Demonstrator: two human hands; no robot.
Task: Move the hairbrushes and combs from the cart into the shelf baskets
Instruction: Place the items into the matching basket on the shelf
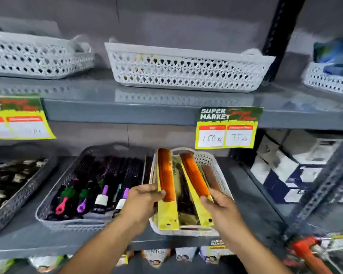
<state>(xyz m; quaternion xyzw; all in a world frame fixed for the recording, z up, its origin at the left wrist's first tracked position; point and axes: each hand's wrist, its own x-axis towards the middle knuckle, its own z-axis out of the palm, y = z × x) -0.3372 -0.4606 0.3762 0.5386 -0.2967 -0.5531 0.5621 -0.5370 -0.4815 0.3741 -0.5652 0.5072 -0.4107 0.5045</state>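
Grey metal shelving (117,113) fills our view, white lattice baskets on the upper shelf and a yellow supermarket price tag (227,128) hanging off its edge. On the lower shelf, our left hand (142,197) has its grip closed on an orange comb on yellow card (165,175), and our right hand (219,202) is clamped on a second orange comb (194,175). Both packs stand tilted inside the white basket (205,158), over darker combs lying in it. Just beside it on the left, a grey basket (53,194) holds hairbrushes (101,194) with pink, purple and green handles.
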